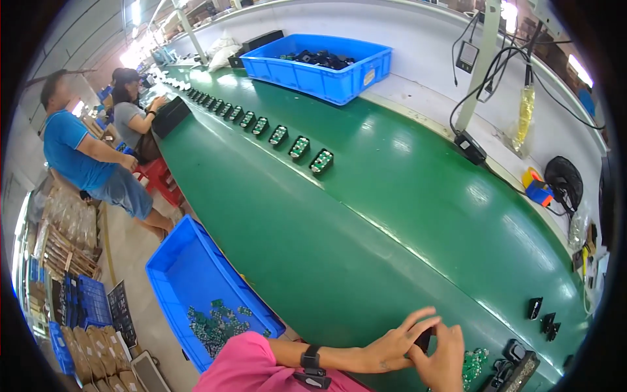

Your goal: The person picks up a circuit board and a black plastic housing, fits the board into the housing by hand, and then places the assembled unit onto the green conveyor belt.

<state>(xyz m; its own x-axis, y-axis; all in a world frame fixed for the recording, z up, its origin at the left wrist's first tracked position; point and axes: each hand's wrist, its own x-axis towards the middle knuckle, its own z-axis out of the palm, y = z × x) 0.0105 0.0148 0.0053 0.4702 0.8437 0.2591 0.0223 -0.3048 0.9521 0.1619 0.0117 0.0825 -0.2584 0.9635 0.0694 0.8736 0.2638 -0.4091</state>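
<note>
both hands, left hand (395, 343) and right hand (444, 362), grip a small black part (423, 340), mostly hidden by fingers, over the green bench (366, 215).

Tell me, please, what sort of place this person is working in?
Most likely an electronics assembly line: a long green conveyor belt carries a row of small black modules, with blue bins of circuit boards alongside.

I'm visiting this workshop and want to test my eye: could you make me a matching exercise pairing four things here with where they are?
Things:
1. Blue bin of black parts
2. Blue bin of green circuit boards
3. Row of small black units
4. Small black part

Places:
A. Between both hands
B. Far side of the green belt
C. Along the green belt
D. On the floor by the belt

Pairs: 1-B, 2-D, 3-C, 4-A
</note>
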